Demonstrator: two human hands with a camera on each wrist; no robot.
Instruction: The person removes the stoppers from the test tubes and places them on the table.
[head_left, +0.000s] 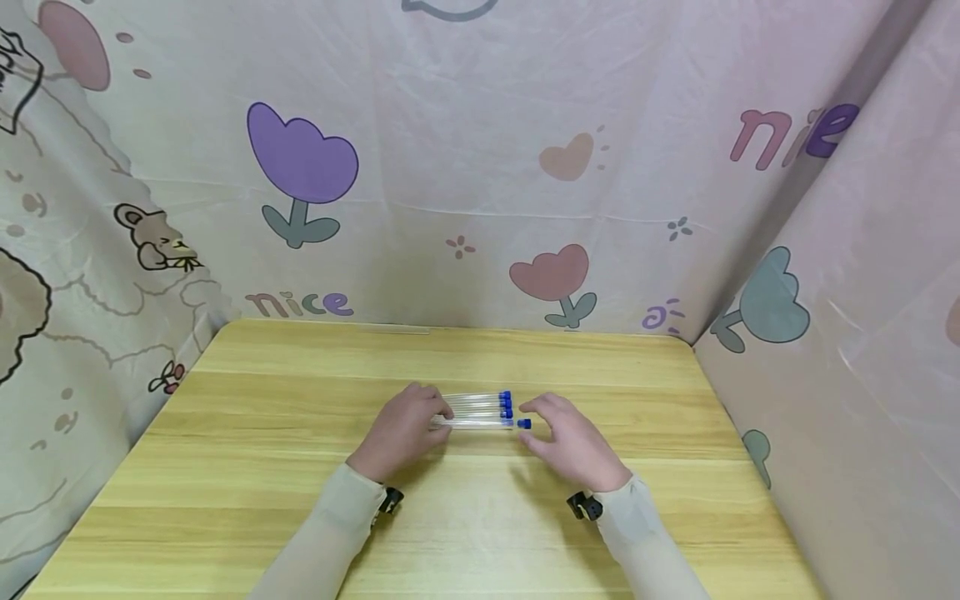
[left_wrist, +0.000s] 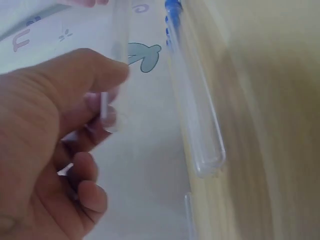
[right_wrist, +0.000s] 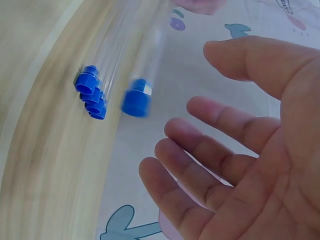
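Observation:
My left hand (head_left: 401, 429) pinches the closed end of a clear test tube (left_wrist: 120, 35) between thumb and fingers. A blue cap (right_wrist: 136, 102) sits at that tube's far end, pointing to the right. Beyond it, several similar test tubes (head_left: 474, 406) with blue caps lie side by side on the wooden table (head_left: 262, 467). In the left wrist view, the held tube stands apart from the lying tubes (left_wrist: 200, 125). Near the blue cap, my right hand (head_left: 573, 442) has its fingers spread and relaxed, with nothing in its grasp.
Patterned cloth (head_left: 450, 167) hangs along the back and both sides of the table. A thin pale strip (head_left: 393, 330) lies at the table's back edge. Black wrist cameras (head_left: 585, 505) are strapped to both sleeves.

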